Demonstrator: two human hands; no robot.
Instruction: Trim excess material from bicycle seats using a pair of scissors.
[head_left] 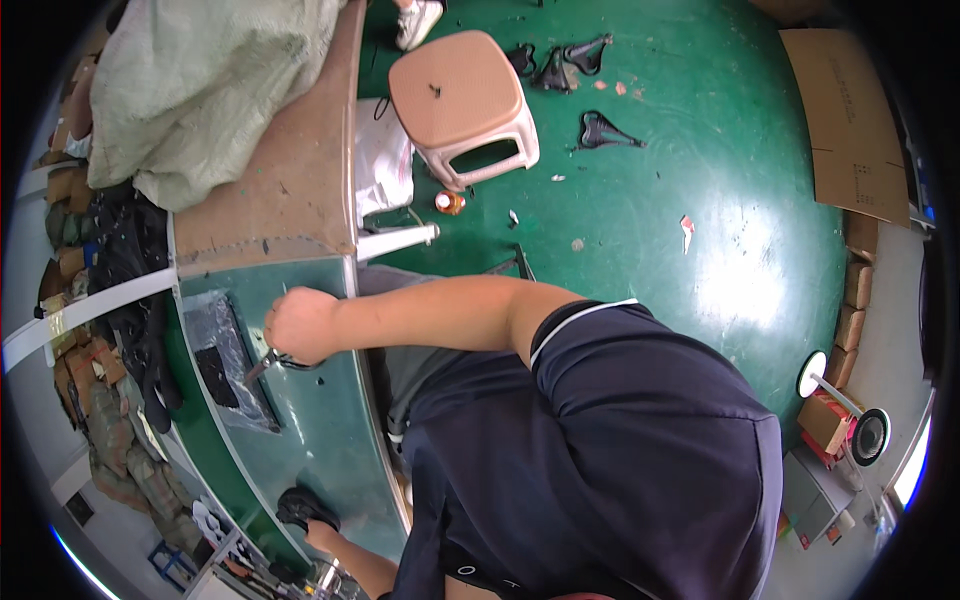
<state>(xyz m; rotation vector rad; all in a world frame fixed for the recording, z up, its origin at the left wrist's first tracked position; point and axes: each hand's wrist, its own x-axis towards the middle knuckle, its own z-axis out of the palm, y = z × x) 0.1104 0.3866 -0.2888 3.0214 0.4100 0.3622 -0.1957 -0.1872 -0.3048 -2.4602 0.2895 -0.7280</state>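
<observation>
My right hand is closed in a fist over the glass-topped table. A slim tool with a brownish end and a shiny metal part sticks out below the fist; its exact kind does not show. The tool's end points over a clear plastic sheet with a black flat piece on it. Toward the lower part of the view, my left hand is closed on a black rounded piece over the same table. Most of its fingers are hidden behind that piece.
A large pale woven sack lies on the brown far section of the table. Beyond the edge stands a plastic stool. Black bicycle saddles and scraps lie on the green floor. Cardboard leans at the right.
</observation>
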